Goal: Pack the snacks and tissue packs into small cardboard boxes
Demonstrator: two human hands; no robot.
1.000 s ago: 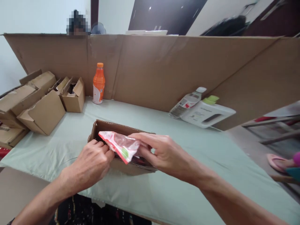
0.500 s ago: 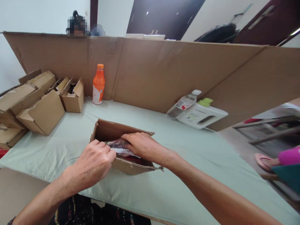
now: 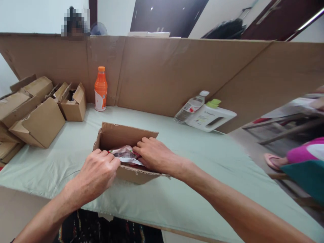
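Note:
A small open cardboard box point(image 3: 121, 135) sits on the pale green table cover in front of me. A red, white and clear plastic packet point(image 3: 124, 154) lies inside it, mostly below the rim. My right hand point(image 3: 154, 156) rests on top of the packet, fingers pressing it down into the box. My left hand point(image 3: 97, 173) is curled at the box's near left edge, its fingertips pinching the packet's left end.
A stack of small cardboard boxes point(image 3: 32, 108) stands at the left. An orange drink bottle point(image 3: 100, 89) stands by the tall cardboard screen point(image 3: 177, 71). A clear bottle point(image 3: 190, 107) and white jug point(image 3: 211, 117) lie at the back right. Another person's foot point(image 3: 275, 161) shows at the right.
The packet was held above the box a second ago. Both hands have lowered it into the box, and my right hand now presses it down.

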